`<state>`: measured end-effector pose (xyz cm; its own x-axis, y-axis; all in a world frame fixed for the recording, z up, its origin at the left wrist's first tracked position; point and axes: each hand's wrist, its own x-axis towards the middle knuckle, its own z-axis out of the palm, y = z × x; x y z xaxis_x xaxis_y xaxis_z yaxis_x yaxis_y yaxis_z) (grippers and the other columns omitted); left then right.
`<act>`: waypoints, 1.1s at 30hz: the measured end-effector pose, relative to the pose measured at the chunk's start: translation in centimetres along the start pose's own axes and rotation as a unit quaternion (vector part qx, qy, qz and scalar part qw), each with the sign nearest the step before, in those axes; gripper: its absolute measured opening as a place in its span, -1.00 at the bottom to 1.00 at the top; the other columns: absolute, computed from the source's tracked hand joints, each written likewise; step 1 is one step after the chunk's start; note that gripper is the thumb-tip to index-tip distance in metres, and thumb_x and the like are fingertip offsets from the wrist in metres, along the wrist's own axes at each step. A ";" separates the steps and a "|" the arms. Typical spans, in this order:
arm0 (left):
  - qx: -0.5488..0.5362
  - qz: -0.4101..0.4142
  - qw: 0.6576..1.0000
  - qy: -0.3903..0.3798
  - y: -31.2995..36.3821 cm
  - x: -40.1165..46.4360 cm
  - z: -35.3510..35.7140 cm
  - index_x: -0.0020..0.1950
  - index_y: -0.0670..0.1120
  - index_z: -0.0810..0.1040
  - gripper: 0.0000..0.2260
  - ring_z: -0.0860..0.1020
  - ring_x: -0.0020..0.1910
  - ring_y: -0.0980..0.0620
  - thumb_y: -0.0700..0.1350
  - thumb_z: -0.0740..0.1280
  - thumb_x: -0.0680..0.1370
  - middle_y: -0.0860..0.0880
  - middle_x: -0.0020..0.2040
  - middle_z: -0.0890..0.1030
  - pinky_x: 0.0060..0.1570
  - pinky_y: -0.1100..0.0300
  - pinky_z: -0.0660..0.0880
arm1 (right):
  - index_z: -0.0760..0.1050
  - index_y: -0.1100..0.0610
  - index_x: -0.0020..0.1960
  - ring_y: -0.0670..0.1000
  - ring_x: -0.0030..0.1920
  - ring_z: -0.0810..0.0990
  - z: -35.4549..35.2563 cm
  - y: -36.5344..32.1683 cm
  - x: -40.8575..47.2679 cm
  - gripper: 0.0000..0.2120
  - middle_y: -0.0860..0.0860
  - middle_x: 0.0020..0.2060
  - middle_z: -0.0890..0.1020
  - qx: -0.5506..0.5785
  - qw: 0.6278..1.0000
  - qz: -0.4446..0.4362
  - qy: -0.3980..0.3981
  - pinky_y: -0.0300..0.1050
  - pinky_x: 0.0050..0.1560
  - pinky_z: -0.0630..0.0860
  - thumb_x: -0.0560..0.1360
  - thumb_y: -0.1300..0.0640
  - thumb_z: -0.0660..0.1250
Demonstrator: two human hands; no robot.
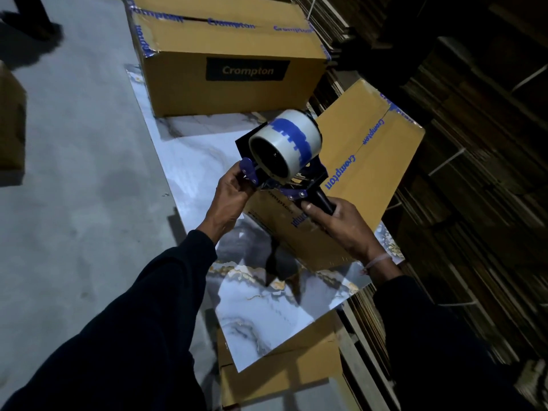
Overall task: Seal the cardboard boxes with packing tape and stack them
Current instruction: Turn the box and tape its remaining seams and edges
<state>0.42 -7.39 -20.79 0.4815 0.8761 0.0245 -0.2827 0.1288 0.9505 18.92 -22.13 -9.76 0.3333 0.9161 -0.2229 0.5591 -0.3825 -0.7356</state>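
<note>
I hold a tape dispenser (284, 155) in the air, loaded with a clear roll printed in blue. My right hand (341, 223) grips its black handle. My left hand (234, 188) pinches the blue front end of the dispenser. Beneath it a brown Crompton box (370, 161) lies tilted on the marble-patterned sheet (267, 315), with blue printed tape along its seam. A second, larger Crompton box (225, 54) stands further back, taped along its top seam and edges.
Stacks of flat cardboard (474, 173) fill the right side. A flat piece of cardboard (281, 375) lies under the sheet's near end. Grey floor (74, 203) spreads to the left, with another box (10, 123) at the left edge and a person's legs (29, 13) at top left.
</note>
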 end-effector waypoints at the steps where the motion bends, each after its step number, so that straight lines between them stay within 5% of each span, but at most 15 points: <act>1: 0.001 -0.001 1.000 0.001 0.0 0.0 0.1 0.25 -0.20 0.55 -0.70 0.62 0.24 -0.07 -0.48 0.32 0.59 -0.20 0.22 0.64 0.25 0.07 0.57 | 0.53 0.18 -0.20 -0.11 -0.41 0.37 0.0 0.2 -0.1 -0.64 -0.11 -0.44 0.45 0.015 1.000 -0.011 0.001 -0.19 -0.33 0.27 0.62 -0.07 0.41; 5: 0.015 -0.009 1.000 -0.008 -0.2 0.0 0.2 0.31 -0.26 0.56 -0.73 0.64 0.22 -0.09 -0.29 0.39 0.61 -0.08 0.18 0.70 0.23 0.00 0.58 | 0.60 0.21 -0.17 -0.03 -0.33 0.48 0.2 1.3 -0.7 -0.71 0.13 -0.37 0.51 0.110 0.992 -0.056 0.003 -0.14 -0.26 0.38 0.59 0.02 0.46; 7: 0.044 -0.016 0.999 -0.028 -0.2 0.1 -0.1 0.32 -0.22 0.59 -0.74 0.65 0.22 -0.04 -0.36 0.33 0.64 -0.02 0.17 0.71 0.25 -0.01 0.56 | 0.58 0.11 -0.22 -0.03 -0.31 0.50 0.3 1.7 -0.9 -0.77 0.07 -0.36 0.52 0.130 0.988 -0.078 0.011 -0.16 -0.24 0.39 0.58 0.08 0.47; 10: 0.125 -0.007 0.989 -0.079 0.1 0.8 -1.0 0.33 -0.23 0.56 -0.76 0.63 0.20 0.11 -0.35 0.26 0.69 0.01 0.18 0.68 0.23 0.17 0.53 | 0.59 0.12 -0.20 -0.02 -0.30 0.51 0.3 2.2 -0.8 -0.79 0.03 -0.35 0.53 0.136 0.987 -0.085 0.009 -0.13 -0.22 0.40 0.59 0.10 0.47; 14: 0.188 -0.025 0.974 -0.125 -0.3 2.3 -2.5 0.43 -0.27 0.47 -0.64 0.58 0.29 0.20 -0.47 0.20 0.66 -0.07 0.31 0.60 0.31 0.22 0.50 | 0.56 0.21 -0.17 0.01 -0.30 0.49 0.0 2.3 -0.5 -0.71 0.21 -0.34 0.51 0.129 0.988 -0.079 -0.002 -0.06 -0.21 0.37 0.61 0.03 0.44; 17: 0.263 -0.032 0.953 -0.148 0.0 2.4 -2.7 0.51 -0.11 0.40 -0.66 0.52 0.22 0.42 -0.26 0.20 0.73 0.09 0.34 0.55 0.23 0.42 0.41 | 0.56 0.29 -0.09 0.02 -0.28 0.49 -0.2 2.2 -0.4 -0.67 0.34 -0.25 0.52 0.136 0.987 -0.086 -0.010 -0.03 -0.20 0.38 0.62 0.00 0.40; 23: 0.409 -0.001 0.897 -0.167 -0.5 3.2 -3.2 0.55 0.02 0.34 -0.64 0.44 0.28 0.08 -0.03 0.16 0.74 0.15 0.35 0.42 0.19 0.16 0.36 | 0.55 0.38 0.05 0.16 -0.18 0.52 -0.6 2.0 -0.2 -0.49 0.45 -0.14 0.53 0.156 0.984 -0.085 -0.020 0.24 -0.17 0.39 0.61 -0.14 0.38; 27: 0.436 0.063 0.885 -0.150 -0.2 3.3 -3.0 0.46 -0.13 0.45 -0.70 0.43 0.21 0.08 -0.14 0.21 0.73 0.02 0.28 0.48 0.01 0.41 0.30 | 0.58 0.32 0.02 0.12 -0.18 0.53 -1.0 1.8 -0.3 -0.55 0.43 -0.14 0.53 0.153 0.984 -0.093 -0.017 0.12 -0.13 0.39 0.61 -0.11 0.38; 29: 0.432 0.087 0.882 -0.168 -0.1 3.5 -3.1 0.49 -0.10 0.43 -0.62 0.41 0.25 0.11 0.03 0.20 0.72 -0.06 0.38 0.48 0.09 0.47 0.31 | 0.58 0.31 0.02 0.13 -0.23 0.49 -1.0 1.9 -0.4 -0.57 0.42 -0.17 0.50 0.154 0.984 -0.088 -0.020 0.10 -0.15 0.36 0.61 -0.11 0.38; 31: 0.434 0.095 0.879 -0.173 0.2 3.4 -3.2 0.53 -0.04 0.39 -0.46 0.41 0.31 0.09 0.24 0.07 0.67 -0.10 0.45 0.45 0.27 0.20 0.41 | 0.59 0.31 0.04 0.10 -0.25 0.47 -1.1 1.9 -0.5 -0.58 0.34 -0.23 0.51 0.162 0.983 -0.079 -0.021 0.07 -0.17 0.33 0.62 -0.10 0.38; 33: 0.449 0.124 0.870 -0.162 0.6 3.1 -3.0 0.51 0.01 0.35 -0.52 0.39 0.34 0.00 0.24 0.04 0.70 -0.21 0.47 0.44 0.38 -0.16 0.42 | 0.60 0.29 0.04 0.05 -0.26 0.46 -1.1 1.8 -0.7 -0.61 0.16 -0.27 0.51 0.170 0.983 -0.073 -0.021 0.01 -0.19 0.33 0.62 -0.08 0.38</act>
<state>-0.76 -3.18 -21.05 0.7484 0.6291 0.2099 0.2816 -0.5880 0.7583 20.53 -23.57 -10.22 0.2322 0.9653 -0.1199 0.3106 -0.1904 -0.9313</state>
